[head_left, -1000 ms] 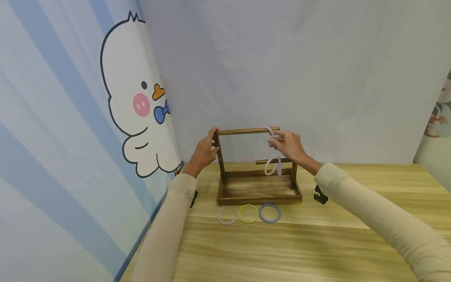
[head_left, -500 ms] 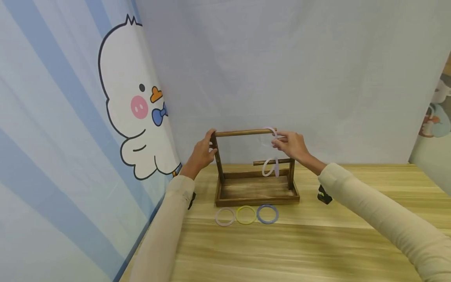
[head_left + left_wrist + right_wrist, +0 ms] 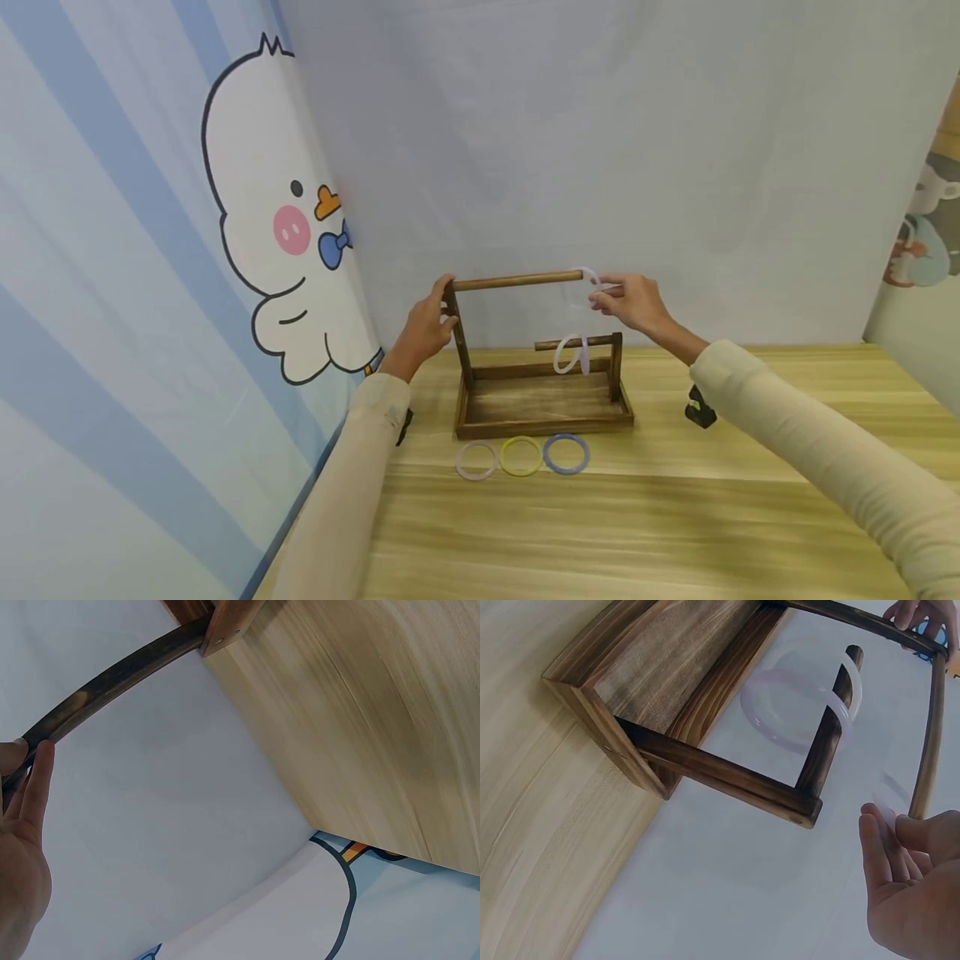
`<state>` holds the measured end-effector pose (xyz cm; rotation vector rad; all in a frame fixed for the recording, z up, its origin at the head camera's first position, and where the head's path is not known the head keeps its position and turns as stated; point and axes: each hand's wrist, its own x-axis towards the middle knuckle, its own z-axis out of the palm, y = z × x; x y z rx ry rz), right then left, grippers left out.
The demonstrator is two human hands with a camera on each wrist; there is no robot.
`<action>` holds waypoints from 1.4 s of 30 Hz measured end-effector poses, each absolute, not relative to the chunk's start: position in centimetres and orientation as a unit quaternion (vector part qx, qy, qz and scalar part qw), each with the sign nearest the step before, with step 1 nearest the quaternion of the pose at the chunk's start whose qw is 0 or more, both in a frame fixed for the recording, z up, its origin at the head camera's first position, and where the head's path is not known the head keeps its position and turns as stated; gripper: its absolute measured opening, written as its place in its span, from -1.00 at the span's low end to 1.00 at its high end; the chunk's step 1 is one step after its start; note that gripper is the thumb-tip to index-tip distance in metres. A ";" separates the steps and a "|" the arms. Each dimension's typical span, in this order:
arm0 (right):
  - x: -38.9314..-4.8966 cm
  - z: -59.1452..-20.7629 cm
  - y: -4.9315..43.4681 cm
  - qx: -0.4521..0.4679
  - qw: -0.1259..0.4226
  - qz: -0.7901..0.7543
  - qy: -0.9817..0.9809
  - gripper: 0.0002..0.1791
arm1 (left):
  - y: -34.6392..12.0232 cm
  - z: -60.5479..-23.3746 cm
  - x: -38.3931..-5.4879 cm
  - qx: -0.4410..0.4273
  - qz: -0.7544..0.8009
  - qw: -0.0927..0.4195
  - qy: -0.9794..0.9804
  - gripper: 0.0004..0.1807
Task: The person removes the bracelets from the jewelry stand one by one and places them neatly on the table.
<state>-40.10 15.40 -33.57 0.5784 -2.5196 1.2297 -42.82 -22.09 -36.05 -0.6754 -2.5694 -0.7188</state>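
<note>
My left hand [image 3: 423,333] grips the top of the tall left post of a dark wooden rack [image 3: 517,282]. Between thumb and fingertips my right hand [image 3: 636,302] pinches a pale purple bangle [image 3: 595,278] at the free right end of the upper bar. Whether the bar's tip still passes through it, I cannot tell. On the lower bar hang a white bangle [image 3: 557,360] and a light purple bangle [image 3: 586,360]. The right wrist view shows the held bangle [image 3: 894,786] only faintly, blurred beside the fingers.
Before the rack's tray base [image 3: 543,431], a pink bangle [image 3: 476,479], a yellow bangle [image 3: 521,475] and a blue bangle [image 3: 566,472] lie in a row on the wooden table [image 3: 555,533]. A grey curtain [image 3: 600,150] hangs behind; a printed curtain [image 3: 150,333] borders the left.
My right hand has drawn the pale purple bangle rightward along the upper bar to its free end. My left hand keeps its grip on the post. The view has shifted slightly.
</note>
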 end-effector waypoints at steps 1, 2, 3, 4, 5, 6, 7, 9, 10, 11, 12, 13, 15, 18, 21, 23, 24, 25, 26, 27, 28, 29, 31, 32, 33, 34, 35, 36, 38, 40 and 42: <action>-40.1 -33.5 15.5 0.198 0.136 0.428 -0.871 -0.54 | -22.1 -36.0 -42.8 -0.240 -0.257 0.193 -0.916 -0.19; -40.1 -33.5 15.7 0.194 0.132 0.431 -0.871 -0.54 | -22.1 -36.1 -42.8 -0.239 -0.257 0.192 -0.916 -0.19; -40.1 -33.6 15.9 0.191 0.128 0.433 -0.871 -0.54 | -22.1 -36.1 -42.8 -0.239 -0.255 0.192 -0.917 -0.18; -40.1 -33.6 16.0 0.188 0.125 0.434 -0.872 -0.54 | -22.1 -36.1 -42.8 -0.239 -0.256 0.191 -0.917 -0.18; -40.1 -33.6 16.2 0.184 0.122 0.437 -0.872 -0.53 | -22.1 -36.1 -42.8 -0.239 -0.256 0.190 -0.917 -0.18; -40.1 -33.6 16.4 0.181 0.120 0.438 -0.872 -0.54 | -22.1 -36.2 -42.9 -0.240 -0.256 0.190 -0.917 -0.18; -40.1 -33.7 16.6 0.178 0.116 0.442 -0.872 -0.54 | -22.1 -36.2 -42.9 -0.240 -0.257 0.190 -0.917 -0.18; -40.0 -33.7 17.0 0.174 0.111 0.446 -0.871 -0.54 | -22.1 -36.2 -42.9 -0.242 -0.256 0.191 -0.916 -0.18; -40.0 -33.8 17.1 0.173 0.108 0.450 -0.870 -0.54 | -22.0 -36.2 -42.9 -0.242 -0.256 0.193 -0.916 -0.18; -39.9 -33.8 17.3 0.171 0.105 0.454 -0.868 -0.53 | -22.0 -36.2 -43.0 -0.243 -0.256 0.194 -0.915 -0.18; -39.8 -33.8 17.5 0.170 0.102 0.458 -0.867 -0.53 | -22.0 -36.2 -43.0 -0.245 -0.257 0.195 -0.914 -0.19; -39.7 -33.8 17.6 0.170 0.100 0.460 -0.866 -0.53 | -22.0 -36.2 -42.9 -0.245 -0.259 0.195 -0.914 -0.18; -39.5 -33.8 17.9 0.168 0.095 0.465 -0.864 -0.54 | -22.0 -36.2 -42.9 -0.244 -0.260 0.196 -0.913 -0.18; -39.2 -33.7 18.3 0.169 0.087 0.471 -0.861 -0.54 | -22.1 -36.3 -42.9 -0.244 -0.262 0.196 -0.913 -0.18; -38.9 -33.7 18.7 0.172 0.081 0.468 -0.863 -0.53 | -22.2 -36.2 -42.9 -0.244 -0.264 0.196 -0.912 -0.18; -38.6 -33.7 19.0 0.177 0.082 0.462 -0.865 -0.53 | -22.2 -36.1 -42.9 -0.246 -0.264 0.197 -0.912 -0.18; -38.4 -33.7 19.1 0.179 0.083 0.458 -0.867 -0.53 | -22.2 -36.1 -42.9 -0.245 -0.264 0.197 -0.912 -0.18; -38.3 -33.8 19.2 0.182 0.084 0.456 -0.867 -0.54 | -22.2 -36.1 -42.9 -0.245 -0.265 0.197 -0.911 -0.18; -38.2 -33.8 19.4 0.185 0.083 0.458 -0.866 -0.55 | -22.2 -36.0 -42.9 -0.246 -0.266 0.198 -0.911 -0.18; -38.1 -33.9 19.5 0.186 0.082 0.459 -0.865 -0.55 | -22.2 -36.0 -42.9 -0.247 -0.267 0.198 -0.910 -0.18; -38.0 -34.0 19.7 0.188 0.079 0.463 -0.863 -0.56 | -22.2 -36.0 -42.9 -0.247 -0.267 0.198 -0.910 -0.18; -37.9 -34.1 19.9 0.188 0.077 0.467 -0.861 -0.56 | -22.2 -36.0 -42.8 -0.247 -0.266 0.198 -0.910 -0.17; -37.8 -34.3 20.2 0.187 0.071 0.477 -0.856 -0.56 | -22.2 -36.1 -42.8 -0.249 -0.267 0.198 -0.910 -0.17; -37.7 -34.4 20.3 0.187 0.068 0.481 -0.854 -0.56 | -22.2 -36.1 -42.8 -0.249 -0.267 0.198 -0.910 -0.17; -37.5 -34.4 20.5 0.185 0.067 0.482 -0.854 -0.56 | -22.2 -36.1 -42.8 -0.249 -0.266 0.198 -0.910 -0.18; -37.4 -34.5 20.6 0.185 0.066 0.482 -0.854 -0.56 | -22.2 -36.2 -42.8 -0.248 -0.266 0.197 -0.910 -0.18; -37.2 -34.6 20.7 0.186 0.065 0.482 -0.854 -0.55 | -22.3 -36.2 -42.8 -0.247 -0.266 0.196 -0.911 -0.18; -37.1 -34.6 20.8 0.187 0.062 0.481 -0.854 -0.54 | -22.3 -36.3 -42.9 -0.246 -0.266 0.196 -0.911 -0.18; -36.7 -34.8 21.1 0.190 0.057 0.477 -0.856 -0.52 | -22.3 -36.3 -42.9 -0.245 -0.265 0.196 -0.912 -0.17; -36.2 -35.0 21.2 0.195 0.051 0.476 -0.856 -0.50 | -22.3 -36.3 -42.9 -0.245 -0.262 0.199 -0.912 -0.17; -35.7 -35.2 21.3 0.197 0.047 0.475 -0.856 -0.50 | -22.2 -36.3 -43.0 -0.247 -0.258 0.203 -0.912 -0.17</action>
